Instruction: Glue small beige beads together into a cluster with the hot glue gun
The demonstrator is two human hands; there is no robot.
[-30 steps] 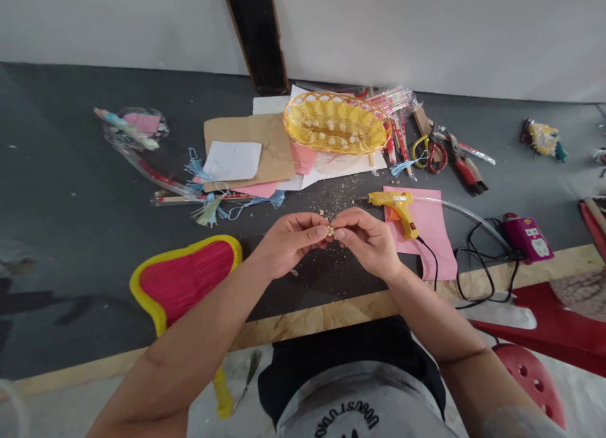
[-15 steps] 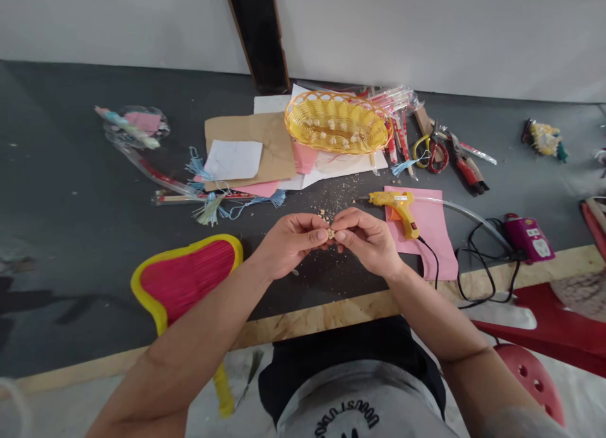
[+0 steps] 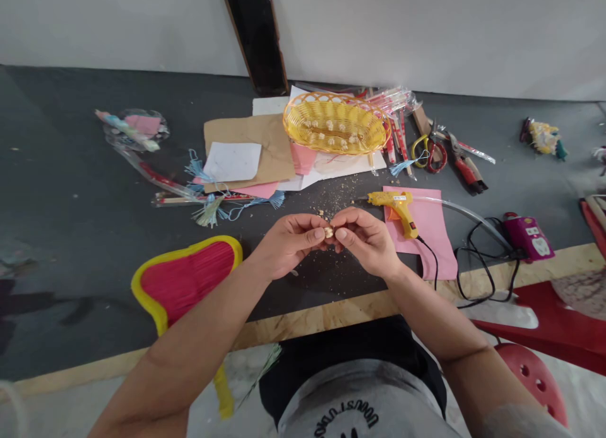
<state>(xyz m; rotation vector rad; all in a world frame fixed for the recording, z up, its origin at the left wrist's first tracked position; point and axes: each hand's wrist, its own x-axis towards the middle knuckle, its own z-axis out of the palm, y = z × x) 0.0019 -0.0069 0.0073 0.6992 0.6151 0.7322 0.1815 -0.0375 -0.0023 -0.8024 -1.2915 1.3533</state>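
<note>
Between my two hands is a small beige knobbly piece (image 3: 329,232), too small to name by kind. My left hand (image 3: 298,241) pinches it between thumb and fingers. The closed fingertips of my right hand (image 3: 363,237) meet it from the other side. Pale crumbs (image 3: 338,198) lie scattered on the dark tabletop around and beyond my fingers. Further back, a yellow woven basket (image 3: 312,138) holds several similar pale pieces. To the right of my hands, a yellow hot glue gun (image 3: 400,207) rests on a pink sheet (image 3: 433,236).
Scissors (image 3: 434,157) and red-handled pliers (image 3: 466,170) lie at the back right. Brown card (image 3: 279,166) and blue tassels (image 3: 274,200) are at the back left. A pink fan-like piece with yellow edging (image 3: 189,274) sits by my left forearm. A phone (image 3: 258,40) leans on the wall. A purple power adapter (image 3: 528,236) stands right.
The beige piece has been turned slightly and shows a paler side. Both hands stay in nearly the same place, fingertips still together.
</note>
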